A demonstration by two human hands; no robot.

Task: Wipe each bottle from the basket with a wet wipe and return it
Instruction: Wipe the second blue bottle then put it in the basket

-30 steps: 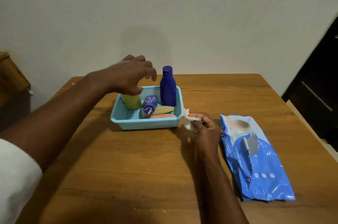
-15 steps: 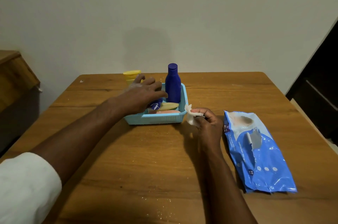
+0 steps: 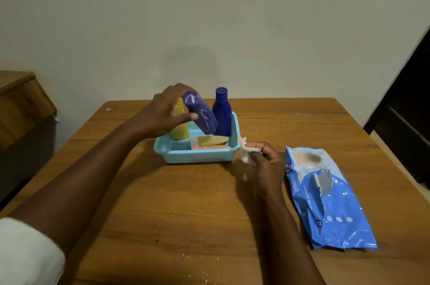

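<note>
Altogether five bottles [image 3: 223,115], one basket [image 3: 200,156], two hands [image 3: 164,112].

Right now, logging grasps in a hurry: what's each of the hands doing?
Left hand: grips the purple bottle, tilted above the basket.
Right hand: pinches the wet wipe.

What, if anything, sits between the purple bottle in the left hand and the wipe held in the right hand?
Nothing visible blocks it. The left hand holds the purple bottle tilted above the basket; the right hand pinches the wet wipe just past the basket's right front corner. Only that low rim lies beneath the path.
</note>
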